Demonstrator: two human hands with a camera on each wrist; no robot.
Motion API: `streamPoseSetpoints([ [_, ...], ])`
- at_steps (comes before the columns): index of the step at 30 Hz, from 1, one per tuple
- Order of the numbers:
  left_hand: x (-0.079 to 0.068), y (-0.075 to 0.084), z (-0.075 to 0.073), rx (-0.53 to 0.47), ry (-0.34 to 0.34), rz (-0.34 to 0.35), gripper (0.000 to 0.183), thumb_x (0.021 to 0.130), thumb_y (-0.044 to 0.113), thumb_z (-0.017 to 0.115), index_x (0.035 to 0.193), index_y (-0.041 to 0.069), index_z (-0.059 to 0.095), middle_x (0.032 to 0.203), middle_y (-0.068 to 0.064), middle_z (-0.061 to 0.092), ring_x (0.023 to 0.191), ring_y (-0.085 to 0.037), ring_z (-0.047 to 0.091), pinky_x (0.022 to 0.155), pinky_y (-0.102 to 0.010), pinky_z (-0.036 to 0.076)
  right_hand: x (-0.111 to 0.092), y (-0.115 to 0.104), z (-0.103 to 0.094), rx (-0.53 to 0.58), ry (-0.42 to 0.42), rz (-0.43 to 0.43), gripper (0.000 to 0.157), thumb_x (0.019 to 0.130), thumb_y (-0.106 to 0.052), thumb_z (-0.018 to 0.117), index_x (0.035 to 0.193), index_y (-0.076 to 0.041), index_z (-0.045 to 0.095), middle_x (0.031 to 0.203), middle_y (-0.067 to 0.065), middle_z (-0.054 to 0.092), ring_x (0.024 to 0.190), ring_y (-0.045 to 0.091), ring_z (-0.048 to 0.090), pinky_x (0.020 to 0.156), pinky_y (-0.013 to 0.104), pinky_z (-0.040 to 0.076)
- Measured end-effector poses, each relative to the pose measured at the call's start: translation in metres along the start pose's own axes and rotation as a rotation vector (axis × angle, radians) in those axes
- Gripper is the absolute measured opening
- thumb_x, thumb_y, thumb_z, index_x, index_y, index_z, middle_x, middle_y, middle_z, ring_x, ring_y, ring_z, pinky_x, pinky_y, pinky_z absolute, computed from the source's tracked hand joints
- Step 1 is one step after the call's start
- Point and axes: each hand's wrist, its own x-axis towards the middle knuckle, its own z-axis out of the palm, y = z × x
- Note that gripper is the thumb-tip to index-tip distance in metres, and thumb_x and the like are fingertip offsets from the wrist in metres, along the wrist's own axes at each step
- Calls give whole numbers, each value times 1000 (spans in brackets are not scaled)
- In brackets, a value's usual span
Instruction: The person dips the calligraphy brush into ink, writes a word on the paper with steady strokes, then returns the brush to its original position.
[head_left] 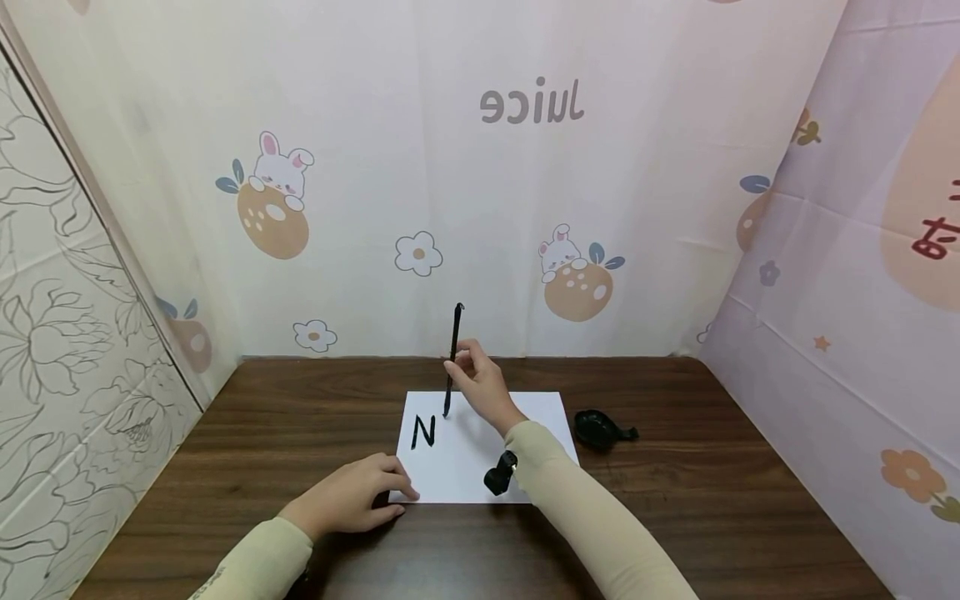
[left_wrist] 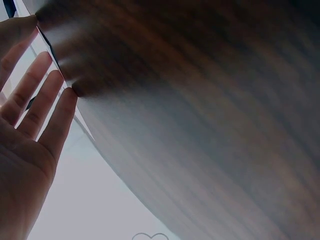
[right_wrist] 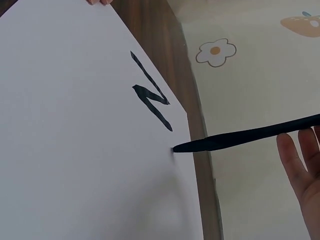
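A sheet of white paper (head_left: 465, 475) lies on the wooden table, with a black letter N (head_left: 423, 432) painted near its left side. My right hand (head_left: 483, 383) pinches a slim black writing brush (head_left: 453, 350) and holds it nearly upright. In the right wrist view the brush (right_wrist: 235, 138) has its tip right at the paper (right_wrist: 70, 125), just beside the N (right_wrist: 152, 95). My left hand (head_left: 356, 493) rests at the paper's near left corner, fingers spread. Seen from the left wrist, the left hand (left_wrist: 30, 135) has its fingertips down on the tabletop side.
To the right of the paper sits a small black dish (head_left: 597, 429) with a narrow stem-like end. The dark wooden table (head_left: 300, 417) meets a printed curtain (head_left: 360, 167) at its back edge, and more patterned cloth hangs at both sides.
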Motion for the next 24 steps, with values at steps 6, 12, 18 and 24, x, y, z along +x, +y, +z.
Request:
streamPoseSetpoints([
  [6,0,0,0,5,14,17,16,88,19,77,103,23,76,104,11,60,94,-4,57,80,-25,51,-1,3,0,-15,-9,4,28,103,-32,58,129,-24,50,104,2,61,95,15,62,80,35,53],
  [12,0,-1,1,22,24,30,17,87,19,77,103,24,76,104,11,60,94,-3,57,80,-24,51,-1,3,0,13,-23,15,29,103,-31,58,130,-24,50,100,2,60,88,15,63,74,32,55],
  [18,0,-1,1,13,13,20,16,87,18,77,103,23,76,103,10,60,94,-4,57,80,-25,51,-2,2,-2,44,-45,33,27,103,-29,59,128,-25,50,99,4,59,84,17,64,73,34,57],
  [24,0,0,1,7,8,6,16,88,19,76,103,24,76,104,11,60,94,-4,57,80,-25,51,-4,3,-2,65,-57,41,26,103,-29,59,127,-26,50,100,6,57,85,18,64,74,32,58],
])
